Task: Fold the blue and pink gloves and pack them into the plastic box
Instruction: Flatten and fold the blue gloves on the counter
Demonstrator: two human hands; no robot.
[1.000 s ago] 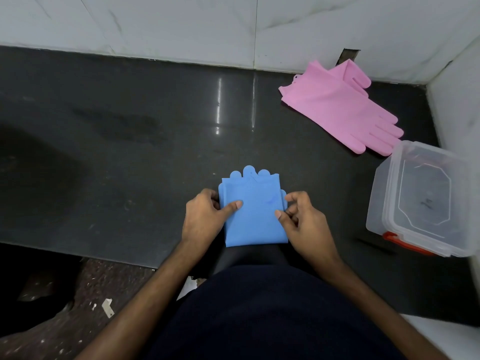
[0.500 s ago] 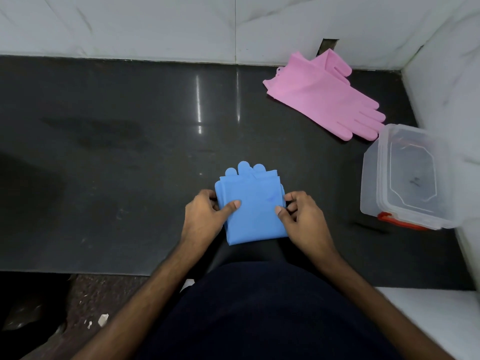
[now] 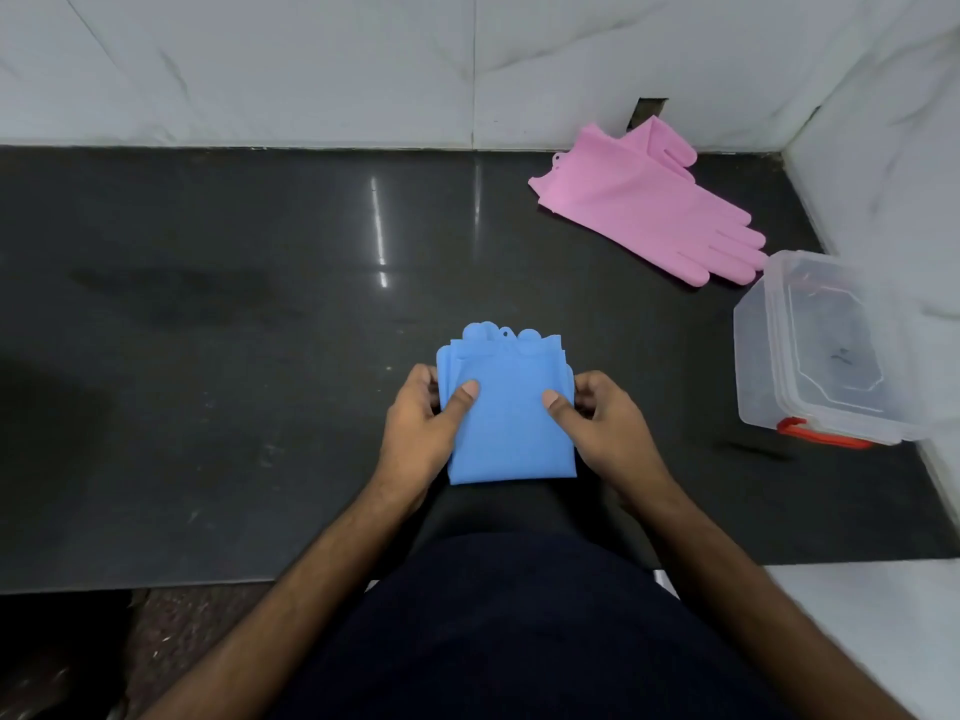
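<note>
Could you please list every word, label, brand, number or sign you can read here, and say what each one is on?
There is no readable text in this view.
plastic box: a small dark mark shows inside its clear base, too small and blurred to read.
blue gloves, held by the left hand and the right hand: plain, no print.
pink gloves: plain, no print.

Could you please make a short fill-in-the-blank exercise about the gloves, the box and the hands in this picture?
1. Both hands grip the folded ____ rubber gloves at the counter's near edge.
2. The flat ____ rubber gloves lie unfolded by the back wall.
3. The clear plastic box with the red latch holds ____ gloves.
4. The left hand and right hand each press a ____ on top of the fold.

Missing words: blue; pink; no; thumb
</note>
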